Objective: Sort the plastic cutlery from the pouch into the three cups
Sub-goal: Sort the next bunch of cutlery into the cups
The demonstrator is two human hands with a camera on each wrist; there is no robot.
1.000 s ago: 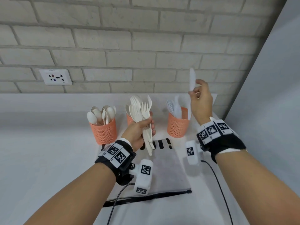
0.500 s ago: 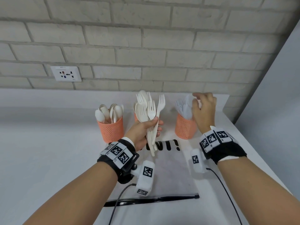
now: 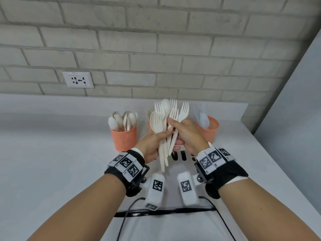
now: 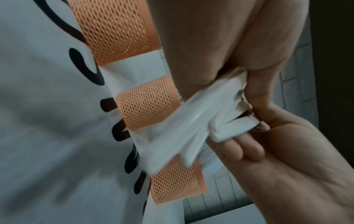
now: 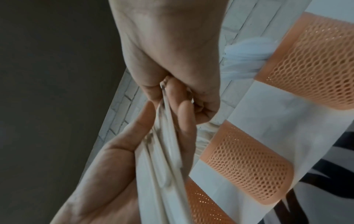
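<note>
My left hand [image 3: 165,136] grips a bundle of white plastic forks and spoons [image 3: 166,115] upright, above the pouch and in front of the cups. My right hand [image 3: 175,123] has closed in from the right and pinches a fork [image 3: 183,111] at the bundle's right side. In the right wrist view its fingers [image 5: 184,109] curl over the cutlery [image 5: 164,151]. Three orange mesh cups stand in a row. The left cup [image 3: 124,138] holds spoons and the right cup [image 3: 209,129] holds knives. The middle cup [image 3: 149,125] is mostly hidden behind the bundle.
The flat clear pouch [image 3: 173,223] with black lettering and a black zip strip [image 3: 165,210] lies on the white table [image 3: 52,153] under my wrists. A brick wall with a socket [image 3: 78,80] is behind the cups. A grey panel [image 3: 295,119] stands to the right.
My right hand lowered the knife it held into the right cup, let it go, then moved left to the bundle and took hold there. The left hand raised the bundle slightly.
</note>
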